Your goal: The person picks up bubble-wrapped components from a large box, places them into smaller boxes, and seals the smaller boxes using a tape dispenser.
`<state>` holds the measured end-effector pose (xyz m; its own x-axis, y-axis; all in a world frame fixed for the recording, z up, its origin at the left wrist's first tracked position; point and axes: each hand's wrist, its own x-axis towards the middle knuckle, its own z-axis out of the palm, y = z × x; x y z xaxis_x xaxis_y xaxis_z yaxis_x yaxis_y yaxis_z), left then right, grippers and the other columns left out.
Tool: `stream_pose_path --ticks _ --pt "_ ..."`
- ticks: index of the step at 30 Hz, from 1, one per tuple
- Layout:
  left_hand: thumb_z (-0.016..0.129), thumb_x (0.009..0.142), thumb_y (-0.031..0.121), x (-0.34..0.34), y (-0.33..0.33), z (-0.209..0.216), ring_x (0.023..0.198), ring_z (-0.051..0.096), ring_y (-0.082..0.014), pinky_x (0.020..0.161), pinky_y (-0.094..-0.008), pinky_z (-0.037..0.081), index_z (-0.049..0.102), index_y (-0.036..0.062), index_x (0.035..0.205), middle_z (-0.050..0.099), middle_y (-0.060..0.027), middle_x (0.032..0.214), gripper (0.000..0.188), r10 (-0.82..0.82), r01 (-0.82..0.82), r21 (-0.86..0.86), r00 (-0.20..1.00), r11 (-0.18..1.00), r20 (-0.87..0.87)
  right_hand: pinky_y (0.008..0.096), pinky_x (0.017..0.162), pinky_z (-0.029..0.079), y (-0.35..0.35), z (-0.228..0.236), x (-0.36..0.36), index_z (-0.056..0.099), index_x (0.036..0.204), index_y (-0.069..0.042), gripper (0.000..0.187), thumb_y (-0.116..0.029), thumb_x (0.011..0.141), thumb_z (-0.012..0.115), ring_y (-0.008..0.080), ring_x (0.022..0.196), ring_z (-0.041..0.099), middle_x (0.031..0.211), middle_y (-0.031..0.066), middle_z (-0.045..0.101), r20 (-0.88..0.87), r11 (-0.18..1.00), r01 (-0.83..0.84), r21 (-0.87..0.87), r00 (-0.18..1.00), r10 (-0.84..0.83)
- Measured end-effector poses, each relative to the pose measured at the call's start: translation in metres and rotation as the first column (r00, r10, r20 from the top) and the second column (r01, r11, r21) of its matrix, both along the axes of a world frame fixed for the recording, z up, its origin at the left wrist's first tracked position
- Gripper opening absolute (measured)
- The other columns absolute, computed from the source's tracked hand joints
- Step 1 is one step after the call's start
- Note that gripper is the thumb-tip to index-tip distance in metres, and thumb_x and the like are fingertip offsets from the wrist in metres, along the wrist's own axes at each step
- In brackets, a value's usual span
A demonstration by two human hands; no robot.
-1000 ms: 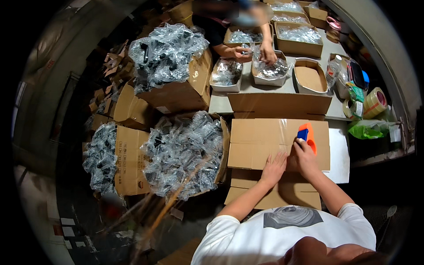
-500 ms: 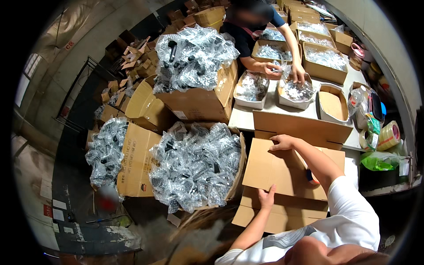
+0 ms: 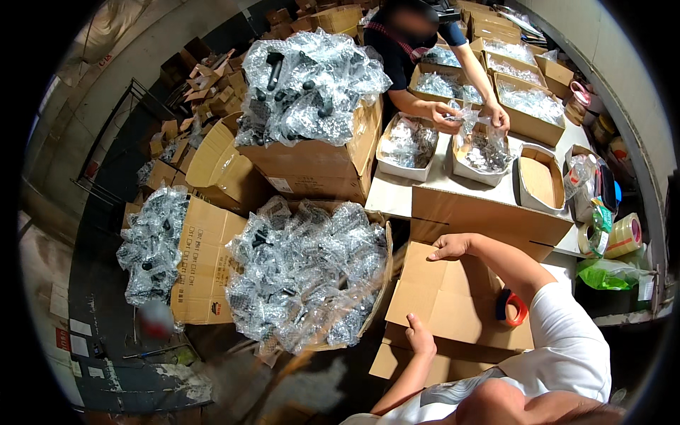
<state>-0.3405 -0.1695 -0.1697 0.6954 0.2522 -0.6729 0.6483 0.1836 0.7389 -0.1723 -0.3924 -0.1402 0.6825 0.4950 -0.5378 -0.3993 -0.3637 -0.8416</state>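
Observation:
A flattened-looking brown cardboard box (image 3: 453,301) with spread flaps lies in front of me. My right hand (image 3: 453,247) is at its far edge, fingers bent over the cardboard near the raised back flap (image 3: 489,216). On the near-left edge, my left hand (image 3: 421,338) grips the board with its thumb on top; its other fingers are mostly hidden. A red and blue ring-shaped thing, like a tape roll (image 3: 511,309), rests on the cardboard beside my right forearm.
Left of me stands an open carton (image 3: 379,312) full of bubble-wrapped dark parts, and a heaped carton (image 3: 304,170) rises behind it. Across the white table (image 3: 389,198), a co-worker's hands (image 3: 496,117) hold a clear bag above a white tray (image 3: 476,170). Tape rolls (image 3: 623,236) sit at right.
Both my hands have stayed on the cardboard, while the red and blue ring has come into fuller view. The co-worker's hands have lifted a clear bag from the tray. The whole view has shifted slightly.

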Motion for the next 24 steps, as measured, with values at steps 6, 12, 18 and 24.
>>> stream_pose_path --ticks 6,12,18,24 --pt "0.063 0.085 0.022 0.005 0.015 -0.023 0.113 0.046 -0.0279 0.096 -0.034 0.039 0.029 -0.0059 0.132 0.043 -0.0198 0.128 0.065 -0.262 0.18 0.275 0.917 0.945 0.301 0.0368 0.087 0.045 -0.009 -0.033 -0.006 0.055 0.117 -0.006 0.045 -0.014 0.073 0.058 0.0318 0.101 0.056 0.107 0.0161 0.06 0.705 0.969 0.035 -0.246 0.692 0.154" --pt "0.052 0.092 0.037 0.064 0.002 -0.034 0.131 0.035 -0.0259 0.107 -0.0327 0.027 0.031 -0.0028 0.139 0.038 -0.0182 0.14 0.065 -0.743 0.759 0.016 0.633 0.651 0.218 0.0377 0.085 0.046 0.015 -0.007 0.006 0.072 0.093 -0.01 0.043 -0.046 0.081 0.051 0.0267 0.093 0.062 0.094 0.0101 0.069 0.133 0.716 -0.2 -0.669 0.915 0.38" --pt "0.055 0.09 0.042 0.068 -0.025 -0.024 0.126 0.042 -0.0248 0.103 -0.0358 0.033 0.03 -0.0048 0.138 0.041 -0.0211 0.137 0.072 -0.803 0.797 -0.138 0.595 0.588 0.011 0.0402 0.088 0.046 0.002 -0.029 0.01 0.062 0.115 -0.004 0.067 -0.06 0.079 0.056 0.0281 0.112 0.054 0.119 0.0162 0.059 0.099 0.745 -0.169 -0.645 0.949 0.3" --pt "0.066 0.082 0.043 0.08 0.0 -0.046 0.1 0.06 -0.0269 0.089 -0.0358 0.046 0.045 -0.0034 0.129 0.06 -0.0164 0.115 0.069 -0.785 0.84 -0.319 0.531 0.439 0.319 0.04 0.091 0.043 0.034 -0.027 0.03 0.054 0.121 0.004 0.089 -0.072 0.075 0.051 0.0323 0.109 0.054 0.119 0.0242 0.055 -0.147 0.873 -0.043 -0.485 0.989 -0.033"
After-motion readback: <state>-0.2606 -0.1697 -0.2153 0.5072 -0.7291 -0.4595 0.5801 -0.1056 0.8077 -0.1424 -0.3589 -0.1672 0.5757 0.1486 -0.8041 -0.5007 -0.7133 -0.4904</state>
